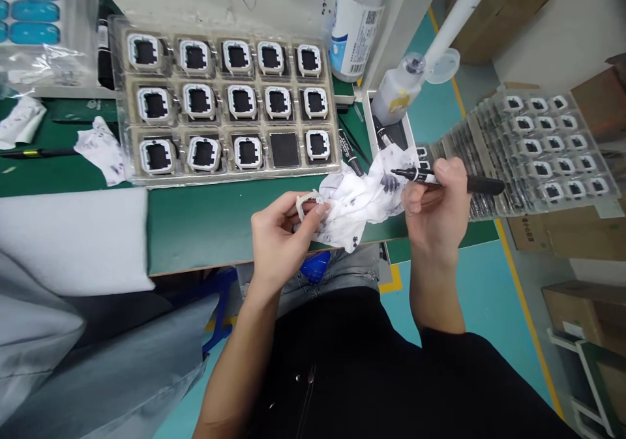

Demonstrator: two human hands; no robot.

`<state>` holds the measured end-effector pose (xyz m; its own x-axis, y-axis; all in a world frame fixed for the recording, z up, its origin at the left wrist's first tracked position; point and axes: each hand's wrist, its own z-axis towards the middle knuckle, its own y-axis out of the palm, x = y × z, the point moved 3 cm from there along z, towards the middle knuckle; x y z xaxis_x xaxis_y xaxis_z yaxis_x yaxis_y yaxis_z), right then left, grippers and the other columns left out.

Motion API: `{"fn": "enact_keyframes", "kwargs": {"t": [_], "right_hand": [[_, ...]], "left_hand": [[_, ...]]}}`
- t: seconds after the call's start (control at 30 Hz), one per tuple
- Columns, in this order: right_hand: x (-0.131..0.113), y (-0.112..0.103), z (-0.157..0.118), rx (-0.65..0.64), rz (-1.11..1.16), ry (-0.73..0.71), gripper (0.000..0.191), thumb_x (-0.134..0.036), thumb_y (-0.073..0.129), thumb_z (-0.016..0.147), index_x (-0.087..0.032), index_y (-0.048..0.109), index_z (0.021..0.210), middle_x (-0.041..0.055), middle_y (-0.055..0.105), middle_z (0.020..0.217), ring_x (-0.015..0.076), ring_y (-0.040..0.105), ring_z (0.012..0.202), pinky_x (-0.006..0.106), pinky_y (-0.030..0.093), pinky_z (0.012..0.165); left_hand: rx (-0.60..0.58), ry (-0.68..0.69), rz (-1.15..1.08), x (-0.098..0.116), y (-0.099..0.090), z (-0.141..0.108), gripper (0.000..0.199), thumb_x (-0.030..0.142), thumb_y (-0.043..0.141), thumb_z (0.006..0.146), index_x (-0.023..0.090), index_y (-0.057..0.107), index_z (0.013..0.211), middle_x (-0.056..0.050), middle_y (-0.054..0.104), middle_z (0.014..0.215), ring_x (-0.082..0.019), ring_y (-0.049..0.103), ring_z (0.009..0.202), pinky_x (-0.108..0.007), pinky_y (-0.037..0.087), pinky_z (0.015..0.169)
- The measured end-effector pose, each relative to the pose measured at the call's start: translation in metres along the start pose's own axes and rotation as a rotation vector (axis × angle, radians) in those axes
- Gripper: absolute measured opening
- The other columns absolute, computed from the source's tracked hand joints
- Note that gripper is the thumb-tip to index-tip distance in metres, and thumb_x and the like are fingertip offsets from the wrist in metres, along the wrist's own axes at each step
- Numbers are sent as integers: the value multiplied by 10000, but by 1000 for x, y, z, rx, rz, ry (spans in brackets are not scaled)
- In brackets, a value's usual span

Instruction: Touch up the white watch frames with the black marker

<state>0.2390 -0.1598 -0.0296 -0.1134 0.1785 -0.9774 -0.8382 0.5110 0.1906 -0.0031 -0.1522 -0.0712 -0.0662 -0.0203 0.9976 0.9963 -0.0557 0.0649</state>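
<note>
Black clothing on the person's torso [391,387] fills the lower frame, with grey fabric [73,334] to the left of it. Beyond these, the green desk [205,220] carries the work.

Largest item on the desk is a clear blister tray [227,103] of three rows by five. Fourteen pockets hold white frames with dark centres; one pocket [284,149] in the near row shows only its dark insert, so its frame is out. A stack of similar trays [533,145] stands to the right, past the desk edge and within reach of the right hand.

Two bottles stand behind the work area: a tall labelled bottle [355,25] and a smaller squeeze bottle [398,90] in a white box.

An ink-stained cloth [364,197] lies draped between the two hands at the near desk edge. Its blotches match the marker ink, so it probably serves as a wipe.

Left hand [278,237] is closed in a pinch on one white frame [308,202], held clear of the desk and against the cloth. Right hand [437,207] is closed around a black marker [450,179], tip pointing left toward the frame. Whether the tip touches the cloth cannot be determined. Crumpled stained wipes [100,149] lie left of the tray.
</note>
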Motion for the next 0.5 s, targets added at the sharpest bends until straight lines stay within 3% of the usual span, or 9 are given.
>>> {"fn": "enact_keyframes", "kwargs": {"t": [0.17, 0.5], "right_hand": [[0, -1, -8, -50, -66, -25, 486, -566, 834, 943, -305, 485, 730, -77, 564, 536, 118, 444, 385, 318, 380, 412], [6, -14, -10, -229, -31, -84, 280, -478, 956, 887, -304, 737, 873, -58, 704, 621, 135, 605, 485, 290, 498, 449]], "left_hand": [[17, 5, -2, 1, 1, 1, 204, 352, 931, 945, 167, 863, 1000, -49, 861, 885, -152, 767, 727, -242, 627, 669], [5, 31, -30, -4, 1, 2, 210, 372, 936, 947, 182, 861, 993, -54, 863, 900, -165, 780, 749, -240, 615, 648]]}}
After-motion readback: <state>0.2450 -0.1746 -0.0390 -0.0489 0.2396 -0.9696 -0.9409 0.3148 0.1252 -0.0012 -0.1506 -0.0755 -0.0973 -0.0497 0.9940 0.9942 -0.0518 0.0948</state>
